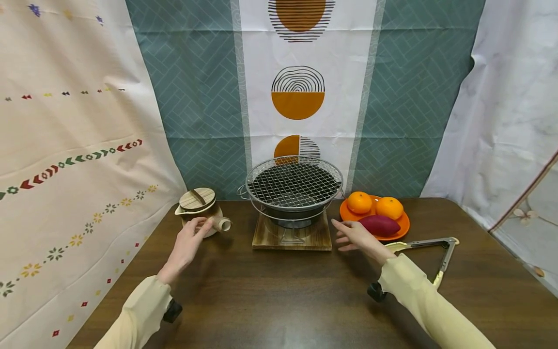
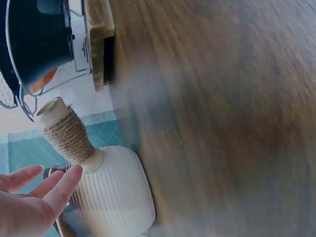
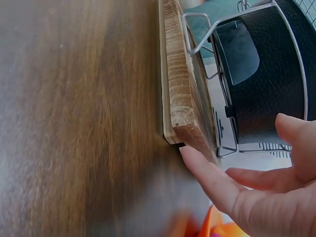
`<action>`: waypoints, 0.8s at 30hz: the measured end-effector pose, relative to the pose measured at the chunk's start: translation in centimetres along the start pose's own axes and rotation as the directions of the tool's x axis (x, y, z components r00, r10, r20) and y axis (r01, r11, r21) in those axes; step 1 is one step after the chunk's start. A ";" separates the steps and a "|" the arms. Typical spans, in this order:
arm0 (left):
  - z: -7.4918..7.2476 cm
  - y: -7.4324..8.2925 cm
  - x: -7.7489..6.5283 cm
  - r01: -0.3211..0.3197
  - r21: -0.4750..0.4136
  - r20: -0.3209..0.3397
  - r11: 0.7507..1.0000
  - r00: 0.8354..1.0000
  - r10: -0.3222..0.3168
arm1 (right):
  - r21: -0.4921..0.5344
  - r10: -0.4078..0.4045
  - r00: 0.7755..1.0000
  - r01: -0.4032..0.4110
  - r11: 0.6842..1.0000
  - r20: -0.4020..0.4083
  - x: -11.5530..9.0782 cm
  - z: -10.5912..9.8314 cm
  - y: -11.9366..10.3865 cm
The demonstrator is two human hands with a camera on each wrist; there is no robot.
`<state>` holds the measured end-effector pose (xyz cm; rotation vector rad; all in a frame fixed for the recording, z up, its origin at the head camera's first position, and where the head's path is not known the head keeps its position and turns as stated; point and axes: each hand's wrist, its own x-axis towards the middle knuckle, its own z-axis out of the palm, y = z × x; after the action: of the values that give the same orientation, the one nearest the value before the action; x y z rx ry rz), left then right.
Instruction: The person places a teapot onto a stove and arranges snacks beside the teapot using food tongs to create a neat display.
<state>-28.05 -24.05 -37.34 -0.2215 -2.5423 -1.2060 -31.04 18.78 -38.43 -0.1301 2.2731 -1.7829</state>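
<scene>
A side-handled pot (image 1: 212, 212) with a wooden lid (image 1: 192, 199) stands at the back left of the table. Its handle (image 2: 69, 136) is wrapped in twine. My left hand (image 1: 187, 245) is beside this handle; in the left wrist view its fingers reach out below the handle without curling round it. A round black tabletop grill (image 3: 269, 69) with a wire mesh (image 1: 296, 184) on top rests on a wooden board (image 1: 266, 237). By the board's front right corner is my right hand (image 1: 355, 236), fingers extended and holding nothing. Whether a fingertip touches the board, I cannot tell.
To the right of the grill, an orange plate (image 1: 405, 223) bears two oranges (image 1: 389, 208) and a purple sweet potato (image 1: 379, 226). Spread tongs (image 1: 423, 243) with cream tips lie beyond my right wrist. Hanging cloths (image 1: 200, 97) surround the brown table (image 1: 279, 300).
</scene>
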 end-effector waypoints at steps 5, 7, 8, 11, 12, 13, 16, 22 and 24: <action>0.0 -0.2 0.1 0.136 -0.161 0.042 0.978 0.991 -0.130 | 0.014 0.033 0.999 -0.033 0.999 -0.001 0.5 0.1 0.3; 0.1 -0.2 0.1 0.186 -0.217 0.061 0.958 0.982 -0.177 | 0.006 0.041 0.999 -0.041 0.999 -0.003 0.6 0.1 0.3; 0.1 -0.2 0.2 0.205 -0.244 0.066 0.948 0.979 -0.194 | 0.003 0.046 0.999 -0.046 0.999 -0.007 0.7 0.1 0.2; 0.2 -0.1 0.3 0.244 -0.315 0.085 0.917 0.970 -0.228 | -0.003 0.059 0.998 -0.059 0.998 -0.018 0.8 0.1 0.2; 0.2 -0.1 0.4 0.255 -0.342 0.093 0.905 0.967 -0.237 | 0.002 0.064 0.998 -0.064 0.998 -0.020 0.9 0.1 0.2; 0.2 0.0 0.4 0.266 -0.367 0.099 0.891 0.964 -0.246 | 0.004 0.065 0.998 -0.065 0.998 -0.019 0.9 0.1 0.3; 0.3 0.0 0.4 0.293 -0.430 0.128 0.854 0.956 -0.263 | 0.021 0.074 0.997 -0.074 0.997 -0.022 1.2 0.2 0.3; 0.7 -0.3 0.5 0.351 -0.491 0.168 0.797 0.936 -0.309 | 0.044 0.090 0.996 -0.090 0.995 -0.017 1.6 0.5 0.5; 0.8 -0.3 0.5 0.368 -0.506 0.185 0.780 0.930 -0.319 | 0.043 0.090 0.996 -0.089 0.995 -0.016 1.7 0.6 0.6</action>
<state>-28.75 -23.63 -37.89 0.0820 -2.3142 -2.0878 -32.54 18.01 -39.33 -0.0041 2.2151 -1.7917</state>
